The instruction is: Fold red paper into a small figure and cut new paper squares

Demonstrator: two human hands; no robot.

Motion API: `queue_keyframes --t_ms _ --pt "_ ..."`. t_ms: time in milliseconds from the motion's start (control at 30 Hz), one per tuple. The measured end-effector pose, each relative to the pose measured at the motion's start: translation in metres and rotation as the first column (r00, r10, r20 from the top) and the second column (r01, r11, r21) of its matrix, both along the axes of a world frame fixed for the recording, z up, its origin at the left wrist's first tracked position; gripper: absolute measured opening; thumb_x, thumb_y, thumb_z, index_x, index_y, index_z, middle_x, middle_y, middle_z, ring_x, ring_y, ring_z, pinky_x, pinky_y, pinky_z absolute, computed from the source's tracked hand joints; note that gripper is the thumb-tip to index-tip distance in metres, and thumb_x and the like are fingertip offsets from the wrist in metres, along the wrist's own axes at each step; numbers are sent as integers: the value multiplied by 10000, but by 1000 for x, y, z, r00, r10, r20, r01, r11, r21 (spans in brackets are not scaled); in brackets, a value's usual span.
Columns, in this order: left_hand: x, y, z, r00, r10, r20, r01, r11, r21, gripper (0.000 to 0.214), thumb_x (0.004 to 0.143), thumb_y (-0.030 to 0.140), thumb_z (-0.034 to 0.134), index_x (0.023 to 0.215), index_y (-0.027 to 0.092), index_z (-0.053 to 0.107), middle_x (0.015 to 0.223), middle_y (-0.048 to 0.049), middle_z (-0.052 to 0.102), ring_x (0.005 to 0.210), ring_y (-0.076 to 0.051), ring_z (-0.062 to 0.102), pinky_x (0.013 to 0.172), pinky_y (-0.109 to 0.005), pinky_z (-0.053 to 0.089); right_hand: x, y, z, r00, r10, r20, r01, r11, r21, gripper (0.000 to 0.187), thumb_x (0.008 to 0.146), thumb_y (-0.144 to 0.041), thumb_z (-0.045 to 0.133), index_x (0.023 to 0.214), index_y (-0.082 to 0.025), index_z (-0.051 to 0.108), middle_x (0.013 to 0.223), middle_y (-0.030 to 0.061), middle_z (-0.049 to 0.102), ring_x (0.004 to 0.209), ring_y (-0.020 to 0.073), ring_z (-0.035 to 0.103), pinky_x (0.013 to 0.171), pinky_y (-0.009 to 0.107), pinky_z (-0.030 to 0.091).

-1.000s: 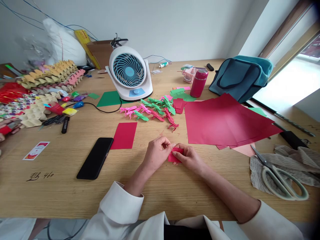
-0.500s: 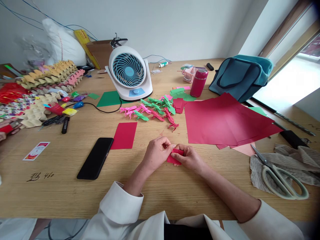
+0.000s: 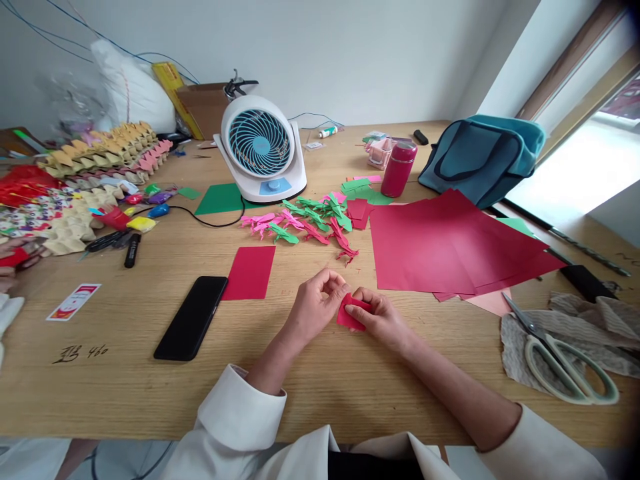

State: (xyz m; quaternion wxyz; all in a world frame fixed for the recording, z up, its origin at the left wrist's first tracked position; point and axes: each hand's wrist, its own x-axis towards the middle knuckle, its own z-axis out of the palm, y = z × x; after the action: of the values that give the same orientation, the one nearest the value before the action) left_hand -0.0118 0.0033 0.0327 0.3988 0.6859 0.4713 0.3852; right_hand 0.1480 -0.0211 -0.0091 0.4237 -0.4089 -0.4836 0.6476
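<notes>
Both my hands meet over a small folded piece of red paper (image 3: pixel 351 315) near the middle of the wooden table (image 3: pixel 125 387). My left hand (image 3: pixel 316 305) pinches its left edge with curled fingers. My right hand (image 3: pixel 381 319) grips its right side, thumb on top. The paper is tilted up off the table. A red paper rectangle (image 3: pixel 249 272) lies flat to the left, beside a black phone (image 3: pixel 191 317). Folded pink, green and red paper figures (image 3: pixel 305 223) lie in a row beyond my hands.
Large red paper sheets (image 3: pixel 450 243) spread at the right, scissors (image 3: pixel 560 353) on a cloth further right. A white desk fan (image 3: pixel 263 150), red bottle (image 3: pixel 399 168) and blue bag (image 3: pixel 480 157) stand at the back. Another person's hand (image 3: pixel 13 257) shows at the left edge, beside paper crafts.
The red paper piece has lifted and tilted between my fingers. My left hand's fingers have curled higher. The view has shifted slightly.
</notes>
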Motion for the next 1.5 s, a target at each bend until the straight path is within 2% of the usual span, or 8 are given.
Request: queue_keyframes --t_ms 100,233,367,500,733,1000,1200,1500 --pt "0 1 -4 998 -46 36 48 997 -65 172 845 340 626 843 169 621 783 -11 654 726 -137 605 678 -236 467 0 2 -4 996 -62 -58 61 998 -12 382 758 -511 747 719 -194 537 572 -44 597 499 96 531 516 220 410" --pt "5 -1 -12 1000 10 -17 -10 1000 -30 134 744 256 724 745 169 621 768 -2 645 710 -130 577 677 -234 459 -1 3 -10 991 -93 -98 90 995 -36 398 734 -541 755 748 -196 557 614 -32 611 545 110 562 546 232 432" --pt "11 -5 -17 997 76 -2 -76 997 -28 104 765 227 691 721 171 616 733 8 634 682 -122 569 665 -233 457 -3 2 -9 988 -152 -22 152 988 8 398 735 -539 748 719 -192 553 609 -26 585 558 109 517 540 230 399" --pt "16 -9 -18 988 156 3 -156 987 44 71 759 188 687 723 172 628 744 3 639 698 -125 575 691 -240 466 -4 0 -8 971 -233 61 227 970 88 372 759 -500 731 683 -193 535 617 -32 536 566 103 458 538 230 371" --pt "16 -11 -17 990 143 6 -143 986 84 81 797 197 667 728 167 637 744 -1 626 717 -129 581 717 -247 466 -4 -1 -11 976 -214 27 212 975 68 324 792 -453 716 713 -195 536 623 -26 568 572 105 465 552 233 375" --pt "14 -9 -18 992 128 2 -127 984 127 96 803 180 657 716 170 619 743 -3 621 730 -133 586 725 -248 464 -4 -1 -11 983 -183 -3 183 983 28 358 760 -513 730 746 -201 555 649 -15 616 598 125 527 585 244 420" --pt "13 -6 -21 994 110 28 -111 991 73 62 794 197 665 743 170 645 758 -10 641 733 -139 602 723 -250 477 -3 -2 -11 985 -173 24 171 984 56 372 770 -530 716 736 -201 547 638 -9 618 599 131 536 588 252 417" --pt "12 -6 -20 996 76 46 -79 995 54 184 823 266 648 681 168 584 708 7 586 694 -125 552 693 -230 454 -5 -3 -8 989 -141 38 139 989 46 415 760 -575 709 734 -198 538 629 -10 613 585 131 536 563 248 410"
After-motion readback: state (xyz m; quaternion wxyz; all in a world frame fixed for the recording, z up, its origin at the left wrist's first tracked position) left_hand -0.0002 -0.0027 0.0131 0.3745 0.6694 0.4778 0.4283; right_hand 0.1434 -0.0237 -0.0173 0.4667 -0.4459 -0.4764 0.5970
